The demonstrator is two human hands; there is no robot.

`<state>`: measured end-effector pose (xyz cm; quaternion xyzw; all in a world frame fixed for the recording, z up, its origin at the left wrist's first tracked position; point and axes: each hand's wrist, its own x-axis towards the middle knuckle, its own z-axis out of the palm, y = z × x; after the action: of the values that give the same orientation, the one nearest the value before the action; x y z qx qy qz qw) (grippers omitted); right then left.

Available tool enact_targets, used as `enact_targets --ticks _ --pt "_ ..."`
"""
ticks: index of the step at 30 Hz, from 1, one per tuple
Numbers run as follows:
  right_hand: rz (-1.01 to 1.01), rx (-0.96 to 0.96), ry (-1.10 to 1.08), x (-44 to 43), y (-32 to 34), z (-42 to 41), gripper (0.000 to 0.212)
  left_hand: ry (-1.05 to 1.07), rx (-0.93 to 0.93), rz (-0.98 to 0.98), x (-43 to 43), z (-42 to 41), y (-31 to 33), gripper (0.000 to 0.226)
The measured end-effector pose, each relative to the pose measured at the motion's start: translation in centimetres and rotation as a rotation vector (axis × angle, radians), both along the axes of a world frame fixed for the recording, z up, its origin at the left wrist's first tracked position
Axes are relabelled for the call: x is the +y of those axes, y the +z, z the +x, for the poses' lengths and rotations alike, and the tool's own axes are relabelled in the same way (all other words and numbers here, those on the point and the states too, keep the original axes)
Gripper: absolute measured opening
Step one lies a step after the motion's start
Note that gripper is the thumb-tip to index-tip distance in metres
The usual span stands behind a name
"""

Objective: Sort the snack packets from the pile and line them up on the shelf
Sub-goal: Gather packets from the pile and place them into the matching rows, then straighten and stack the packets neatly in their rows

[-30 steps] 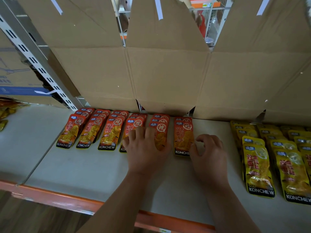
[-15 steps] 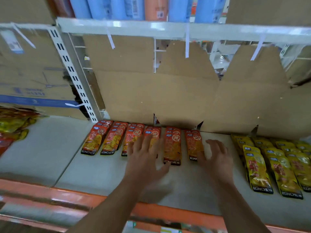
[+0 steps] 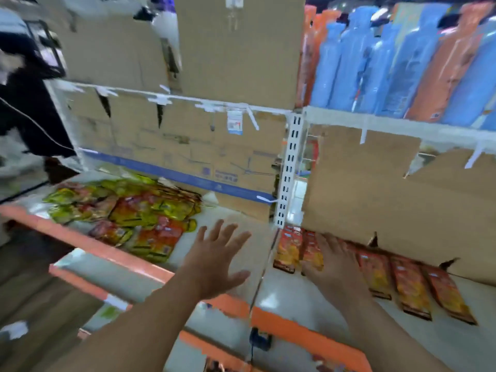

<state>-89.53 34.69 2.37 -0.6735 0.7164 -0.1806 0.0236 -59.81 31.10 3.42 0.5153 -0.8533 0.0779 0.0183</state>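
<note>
A loose pile of yellow and red snack packets (image 3: pixel 128 213) lies on the left bay of the white shelf (image 3: pixel 233 237). A row of red packets (image 3: pixel 375 272) lies lined up on the right bay, in front of cardboard. My left hand (image 3: pixel 214 261) hovers with fingers spread over the bare shelf between pile and row, holding nothing. My right hand (image 3: pixel 335 267) is flat with straight fingers over the left end of the red row; whether it touches the packets is unclear. The view is blurred.
A white slotted upright (image 3: pixel 288 170) divides the two bays. Cardboard boxes (image 3: pixel 236 49) stand behind and above. Blue and orange wrapped rolls (image 3: pixel 402 63) fill the upper right shelf. The shelf's orange front edge (image 3: pixel 295 331) runs below my arms. A dark-clothed person (image 3: pixel 24 108) stands at far left.
The view swung left, bringing the mixed pile into sight. My left hand left the red row and moved left over bare shelf. The yellow row dropped out of view.
</note>
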Motion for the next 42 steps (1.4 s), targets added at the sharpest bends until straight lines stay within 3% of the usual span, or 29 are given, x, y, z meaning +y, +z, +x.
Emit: enact_targets --ticks 4,7,13,18,26,32,37,40,42 --pt "0.037 -0.007 0.095 -3.3 0.4 10.1 0.107 0.277 0.054 0.019 1.0 9.2 1.0 0.090" --pt "0.070 0.021 0.194 -5.2 -1.1 16.8 0.100 0.405 0.114 0.043 2.0 15.1 1.0 0.100" --pt "0.093 -0.006 0.300 -8.8 -4.5 26.6 0.095 0.628 0.233 0.067 2.7 23.9 -0.6 0.098" --pt "0.077 -0.057 0.301 -13.2 -5.9 31.5 0.058 0.689 0.206 0.092 0.0 28.4 -2.3 0.097" --pt "-0.047 -0.025 0.439 -18.8 -10.2 36.1 0.055 0.549 0.231 0.179 -9.4 30.3 -4.9 0.065" --pt "-0.145 -0.083 0.402 -19.6 -11.1 36.4 0.054 0.163 0.301 -0.067 -14.4 30.9 -8.0 0.014" --pt "-0.087 -0.088 0.392 -19.1 -10.6 36.2 0.053 -0.038 0.283 -0.001 -16.1 31.3 -7.8 0.012" --pt "0.007 -0.083 0.382 -18.8 -9.9 36.1 0.053 -0.143 0.181 0.083 -17.3 31.4 -7.8 0.029" --pt "0.038 -0.078 0.359 -18.6 -9.7 36.0 0.054 -0.191 0.213 0.091 -17.8 31.4 -7.9 0.035"
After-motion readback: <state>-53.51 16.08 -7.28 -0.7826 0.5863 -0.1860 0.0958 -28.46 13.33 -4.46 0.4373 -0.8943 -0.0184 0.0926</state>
